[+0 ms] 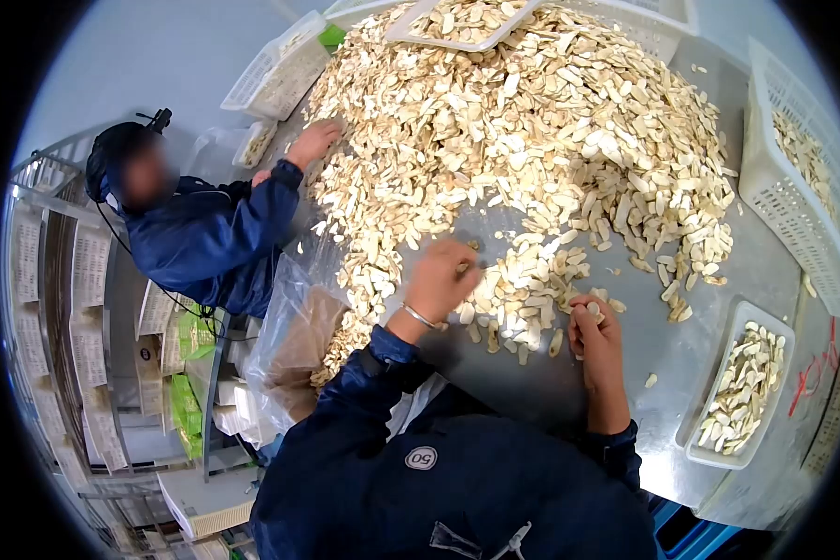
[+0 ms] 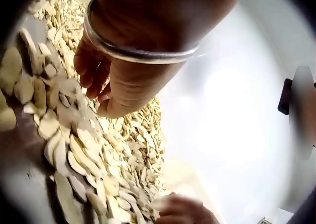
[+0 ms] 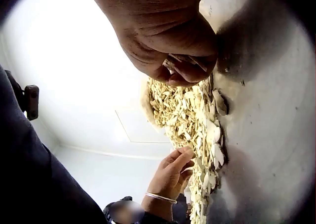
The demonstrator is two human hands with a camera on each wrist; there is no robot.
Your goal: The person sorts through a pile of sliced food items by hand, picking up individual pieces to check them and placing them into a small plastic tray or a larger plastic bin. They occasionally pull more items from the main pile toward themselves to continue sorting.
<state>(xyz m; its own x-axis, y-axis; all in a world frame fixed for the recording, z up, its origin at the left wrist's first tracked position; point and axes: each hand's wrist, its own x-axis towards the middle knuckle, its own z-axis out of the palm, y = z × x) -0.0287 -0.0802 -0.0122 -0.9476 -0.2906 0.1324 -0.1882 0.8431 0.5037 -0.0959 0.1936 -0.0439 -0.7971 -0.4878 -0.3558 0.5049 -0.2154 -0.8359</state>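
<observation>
Pale, thin oval slices, like a dried sliced root, form a wide heap (image 1: 532, 112) on a metal table (image 1: 532, 383). Over the loose slices at the near edge of the heap is my left hand (image 1: 441, 280), a silver bangle (image 2: 138, 55) on its wrist. Its fingers are loosely bent, with no slice visible between them. To the right, my right hand (image 1: 597, 341) has its fingers curled round a few slices (image 3: 173, 63), just above the table. A small spread of slices (image 1: 523, 294) lies between the two hands.
A small white tray (image 1: 686, 439) of slices stands at right, below a large perforated basket (image 1: 765, 168). Another tray (image 1: 476, 45) rests on the heap. Across on the left, a person (image 1: 215, 233) in a blue jacket reaches to the heap. Shelving (image 1: 56, 308) stands behind.
</observation>
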